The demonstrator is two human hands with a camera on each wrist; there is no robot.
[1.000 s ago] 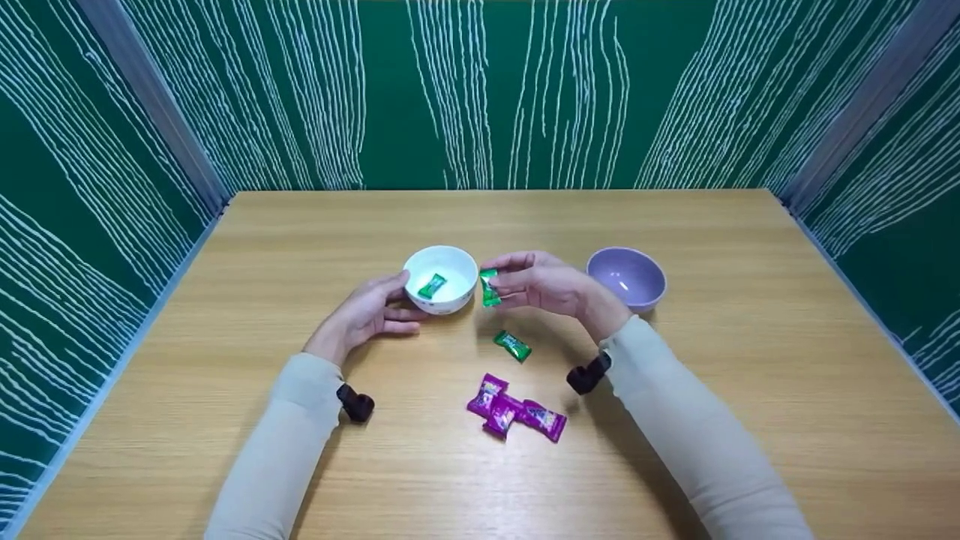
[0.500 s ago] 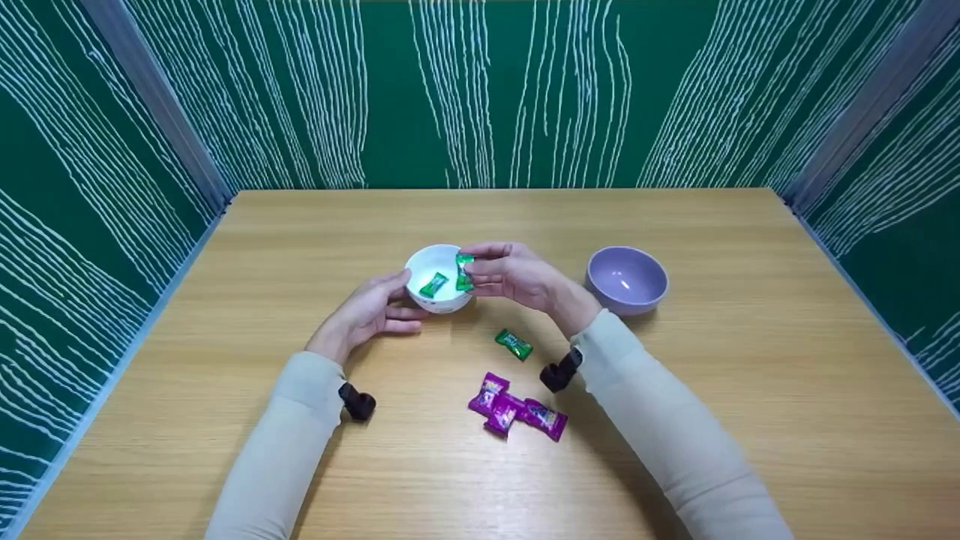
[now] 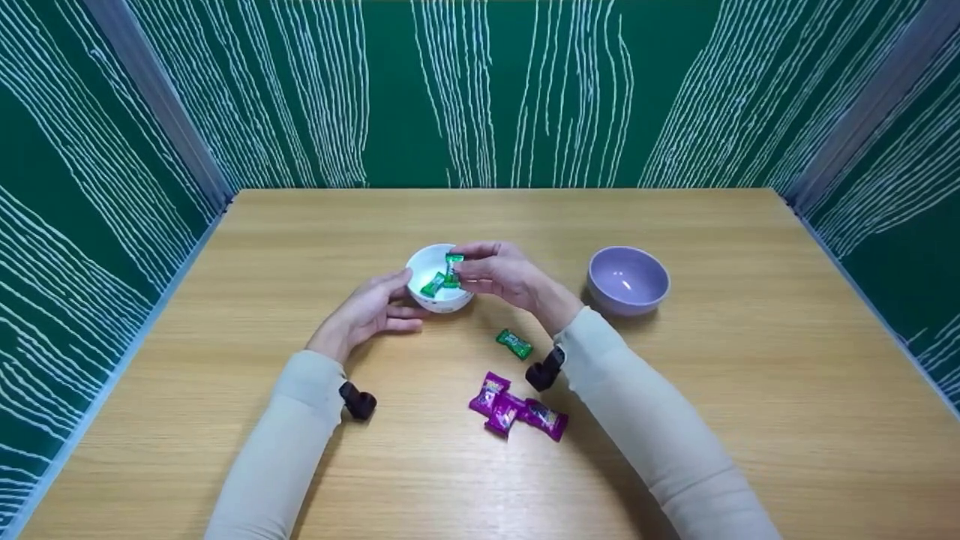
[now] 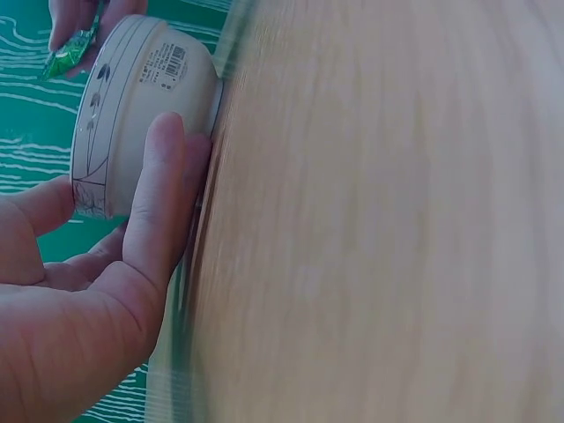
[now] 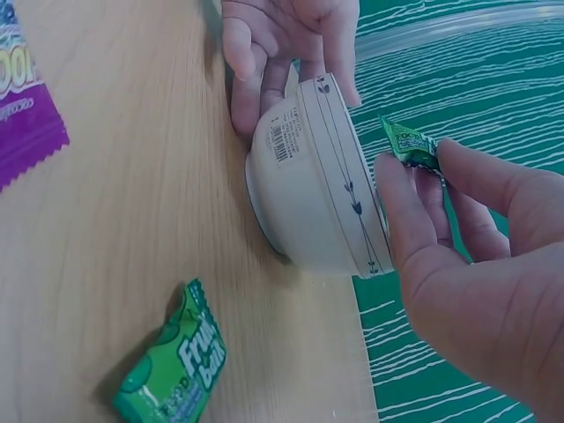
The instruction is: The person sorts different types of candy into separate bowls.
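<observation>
In the head view my left hand (image 3: pixel 369 309) holds the white bowl (image 3: pixel 442 304) at its left side. Its thumb is at the rim and the fingers lie against the outer wall, as the left wrist view shows too. One green-wrapped candy (image 3: pixel 433 284) lies inside the bowl. Over the bowl's right rim, my right hand (image 3: pixel 501 277) pinches another green-wrapped candy (image 5: pixel 411 145) between thumb and fingertips. A third green-wrapped candy (image 3: pixel 514 343) rests on the table below that hand.
Three purple-wrapped candies (image 3: pixel 505 412) lie together nearer the front of the wooden table (image 3: pixel 315 225). A purple bowl (image 3: pixel 628 281) stands to the right of my right hand. Green walls with white lines border the table at the back and sides.
My right hand has moved left with the green-wrapped candy, from beside the white bowl to over its rim. The left hand and the bowl have barely shifted.
</observation>
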